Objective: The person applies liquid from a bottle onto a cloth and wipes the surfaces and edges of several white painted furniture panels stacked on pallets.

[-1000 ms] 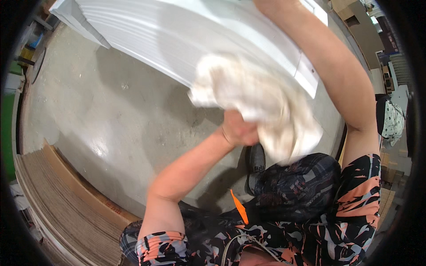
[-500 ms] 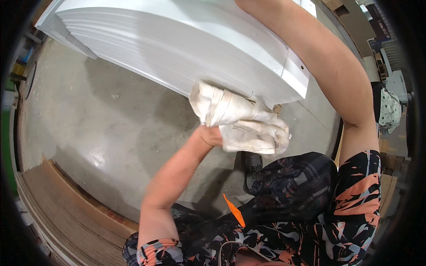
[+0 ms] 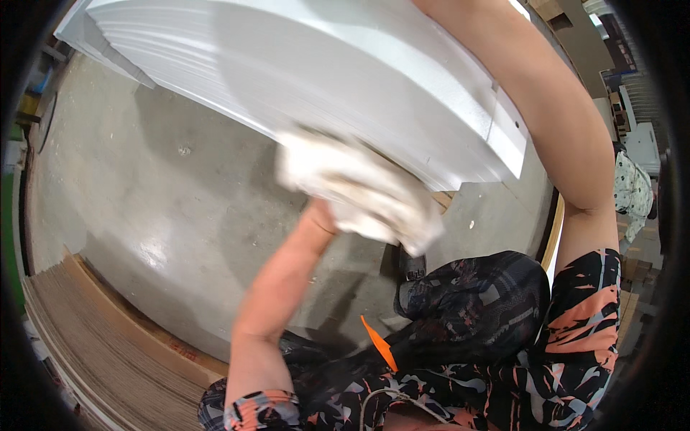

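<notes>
A cream-white cloth [image 3: 352, 183], blurred by motion and bunched in folds, is in my left hand [image 3: 320, 210]. The cloth covers the fingers, so only the wrist and heel of that hand show. It lies along the lower edge of a large white piece of furniture [image 3: 388, 93] with a curved face and ribbed lines on its left part. My right forearm [image 3: 535, 93] stretches up over the right end of this piece. The right hand itself is beyond the top edge of the picture.
Stacked flat cardboard sheets [image 3: 122, 337] stand at the lower left. Grey concrete floor [image 3: 194, 215] spreads below the white piece. My bent knee [image 3: 474, 294] is close under the cloth. Cardboard boxes [image 3: 575, 43] stand at the far right, near a pale patterned fabric item [image 3: 632, 183].
My left hand and the cloth have moved left along the white piece's lower edge. The white piece appears slightly further right and lower at its right end.
</notes>
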Demonstrator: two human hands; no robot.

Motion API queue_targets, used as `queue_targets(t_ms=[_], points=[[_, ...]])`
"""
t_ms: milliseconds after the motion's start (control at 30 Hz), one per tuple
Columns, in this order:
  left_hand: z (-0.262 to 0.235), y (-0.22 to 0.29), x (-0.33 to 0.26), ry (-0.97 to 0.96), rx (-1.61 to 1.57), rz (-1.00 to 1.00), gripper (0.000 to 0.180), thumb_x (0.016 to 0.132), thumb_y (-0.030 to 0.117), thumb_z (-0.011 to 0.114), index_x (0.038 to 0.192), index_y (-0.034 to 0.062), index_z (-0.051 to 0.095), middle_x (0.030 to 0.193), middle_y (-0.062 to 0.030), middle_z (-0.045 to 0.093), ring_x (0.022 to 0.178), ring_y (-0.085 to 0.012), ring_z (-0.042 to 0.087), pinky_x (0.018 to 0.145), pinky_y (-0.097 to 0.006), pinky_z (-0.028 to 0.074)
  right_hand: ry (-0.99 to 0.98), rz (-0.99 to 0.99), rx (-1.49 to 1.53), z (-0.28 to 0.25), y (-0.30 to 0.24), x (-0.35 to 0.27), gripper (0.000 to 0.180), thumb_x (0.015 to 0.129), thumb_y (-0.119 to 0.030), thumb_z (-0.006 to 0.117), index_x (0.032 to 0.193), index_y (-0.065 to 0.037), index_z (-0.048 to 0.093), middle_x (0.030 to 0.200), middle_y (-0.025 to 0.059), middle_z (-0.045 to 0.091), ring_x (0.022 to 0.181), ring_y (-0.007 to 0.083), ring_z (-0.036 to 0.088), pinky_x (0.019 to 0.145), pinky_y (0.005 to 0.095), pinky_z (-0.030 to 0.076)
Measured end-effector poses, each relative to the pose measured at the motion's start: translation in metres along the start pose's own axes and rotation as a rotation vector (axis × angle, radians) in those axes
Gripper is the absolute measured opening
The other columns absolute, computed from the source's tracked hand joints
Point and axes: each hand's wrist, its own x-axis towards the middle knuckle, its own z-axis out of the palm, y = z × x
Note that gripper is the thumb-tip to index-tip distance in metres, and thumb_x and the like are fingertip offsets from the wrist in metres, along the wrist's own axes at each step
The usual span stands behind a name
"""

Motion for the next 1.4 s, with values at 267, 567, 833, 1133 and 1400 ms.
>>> queue_targets(t_ms=[267, 567, 833, 1133, 1400], points=[[-0.05, 0.119, 0.022, 0.262, -0.019, 0.865, 0.022, 0.095, 0.02, 0.06, 0.094, -0.0013, 0.066, 0.08, -0.0003, 0.061, 0.079, -0.0054, 0.049, 0.073, -0.023, 0.041, 0.051, -0.013, -0.051, -0.009, 0.012, 0.013, 0.024, 0.085, -0.01, 0.066, 0.106, 0.001, 0.066, 0.096, 0.01, 0.069, 0.083, 0.016, 0.066, 0.075, 0.0303, 0.054], [-0.017, -0.032, -0.066, 0.092, 0.069, 0.719, 0.041, 0.092, 0.003, 0.054, 0.131, -0.0083, 0.046, 0.134, -0.0184, 0.049, 0.121, -0.019, 0.048, 0.102, -0.033, 0.04, 0.405, -0.198, -0.391, 0.014, 0.045, 0.033, 0.032, 0.06, -0.02, 0.071, 0.083, 0.0, 0.061, 0.079, 0.019, 0.066, 0.074, 0.0342, 0.064, 0.071, 0.0393, 0.052], [-0.054, 0.071, -0.003, 0.384, 0.42, 0.721, 0.043, 0.099, 0.034, 0.05, 0.083, -0.005, 0.056, 0.085, -0.0102, 0.057, 0.077, -0.0222, 0.047, 0.076, -0.033, 0.044, 0.38, 0.053, -0.407, -0.002, 0.019, 0.001, 0.032, 0.059, -0.018, 0.069, 0.077, 0.006, 0.057, 0.072, 0.0255, 0.062, 0.072, 0.0419, 0.062, 0.068, 0.0426, 0.051], [-0.054, 0.102, -0.061, 0.374, 0.155, 0.495, 0.036, 0.099, 0.022, 0.045, 0.116, -0.0067, 0.06, 0.112, -0.0185, 0.061, 0.097, -0.0268, 0.059, 0.089, -0.04, 0.05, 0.293, 0.04, -0.394, 0.045, 0.038, 0.02, 0.036, 0.064, -0.023, 0.069, 0.087, 0.002, 0.056, 0.08, 0.0211, 0.062, 0.079, 0.0365, 0.061, 0.075, 0.0433, 0.049], [-0.029, 0.016, -0.102, 0.192, 0.378, 0.803, 0.022, 0.093, 0.015, 0.059, 0.1, -0.005, 0.063, 0.088, -0.0117, 0.065, 0.083, -0.018, 0.058, 0.077, -0.031, 0.046, 0.236, 0.048, -0.362, 0.079, -0.057, -0.02, 0.036, 0.081, -0.027, 0.069, 0.107, -0.003, 0.063, 0.097, 0.0119, 0.066, 0.088, 0.0188, 0.063, 0.084, 0.0348, 0.05]])
